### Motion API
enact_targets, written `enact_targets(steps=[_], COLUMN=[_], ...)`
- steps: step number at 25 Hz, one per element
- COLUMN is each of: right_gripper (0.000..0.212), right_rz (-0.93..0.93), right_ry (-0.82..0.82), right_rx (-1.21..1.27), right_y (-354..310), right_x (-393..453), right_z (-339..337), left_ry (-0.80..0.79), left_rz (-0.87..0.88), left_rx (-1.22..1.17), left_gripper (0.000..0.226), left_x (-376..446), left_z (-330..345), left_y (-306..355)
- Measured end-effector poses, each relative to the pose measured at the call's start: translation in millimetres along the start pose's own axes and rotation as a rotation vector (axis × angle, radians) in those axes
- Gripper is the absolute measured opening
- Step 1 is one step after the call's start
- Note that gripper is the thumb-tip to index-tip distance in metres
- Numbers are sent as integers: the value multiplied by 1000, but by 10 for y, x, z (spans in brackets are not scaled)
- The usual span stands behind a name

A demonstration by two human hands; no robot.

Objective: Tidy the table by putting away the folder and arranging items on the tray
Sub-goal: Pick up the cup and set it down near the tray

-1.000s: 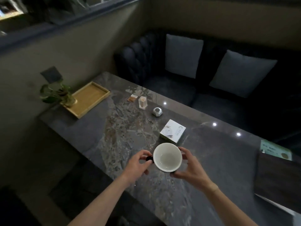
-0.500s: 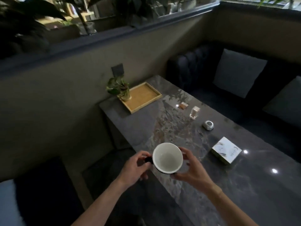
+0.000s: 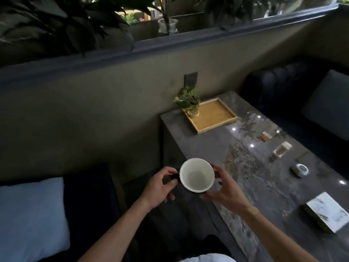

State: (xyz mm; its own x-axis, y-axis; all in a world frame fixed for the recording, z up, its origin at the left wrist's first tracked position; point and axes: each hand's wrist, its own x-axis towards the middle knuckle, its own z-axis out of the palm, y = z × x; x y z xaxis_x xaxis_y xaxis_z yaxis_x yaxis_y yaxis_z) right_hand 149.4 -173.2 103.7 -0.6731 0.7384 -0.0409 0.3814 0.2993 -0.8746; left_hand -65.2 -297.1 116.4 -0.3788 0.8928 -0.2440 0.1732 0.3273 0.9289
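A white empty cup with a dark handle hangs in the air past the table's near-left corner. My left hand pinches the handle and my right hand cradles the cup's right side and bottom. The wooden tray lies at the far-left corner of the dark marble table, with a small potted plant on its back corner. Along the table's far side lie a small brown packet, a clear little box, a round grey gadget and a white box. No folder is in view.
A wall with a dark socket plate runs behind the tray, with a ledge and plants above. A dark sofa with a grey cushion sits beyond the table. A light blue cushion lies on the seat at my left.
The view has swung left, so the tray and plant now sit nearer the middle and the table items shifted right. The cup stays held in both hands, now past the table's left edge.
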Motion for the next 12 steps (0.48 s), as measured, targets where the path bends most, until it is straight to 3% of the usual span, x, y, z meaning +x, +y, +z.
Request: enact_targets(steps=[12], right_gripper=[93], right_rz=[-33], right_ry=[-118], right_rx=[-28], right_y=[-21], right_x=[1436], right_z=[184], left_ry=[140], left_rz=[-55], left_rx=[22], left_gripper=[23], left_x=[911], left_z=[-573], left_y=[38])
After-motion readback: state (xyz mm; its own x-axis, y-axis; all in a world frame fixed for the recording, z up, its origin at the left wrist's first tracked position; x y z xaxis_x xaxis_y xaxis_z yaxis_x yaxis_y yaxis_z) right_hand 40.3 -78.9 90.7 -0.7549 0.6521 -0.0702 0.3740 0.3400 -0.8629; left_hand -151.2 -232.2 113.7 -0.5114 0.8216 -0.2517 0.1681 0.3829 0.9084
